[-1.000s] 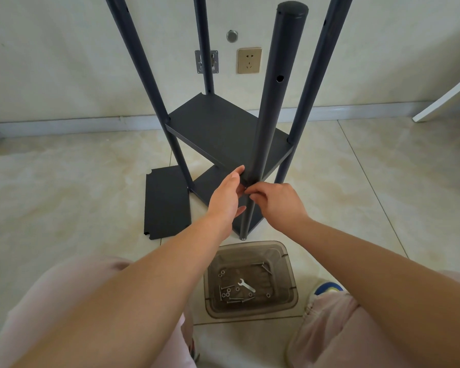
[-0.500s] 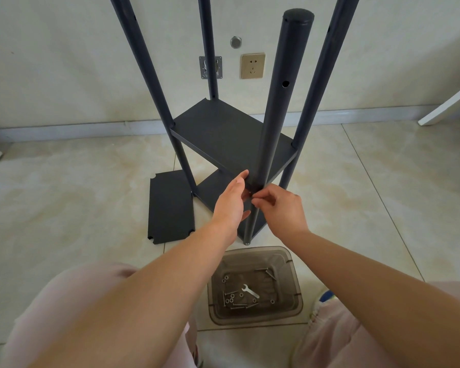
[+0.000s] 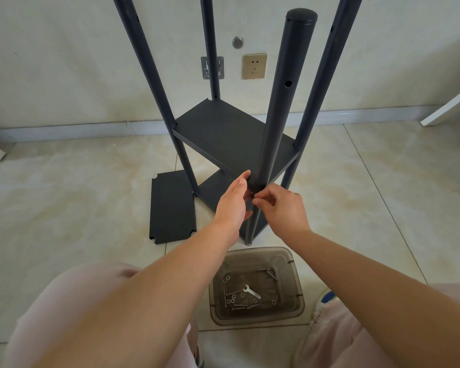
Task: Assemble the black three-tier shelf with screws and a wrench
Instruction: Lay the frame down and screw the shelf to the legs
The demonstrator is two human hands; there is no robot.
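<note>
With both hands staying at the near post where the middle shelf meets it, the left hand is bracing open-fingered while the right hand keeps pinching something hidden, probably a screw being started; the wrench is lying unused in the tray.

The scene is being lit softly and evenly by diffuse daylight, only faint shadows being cast on the floor tiles, while straight lines are being bowed near the edges.
</note>
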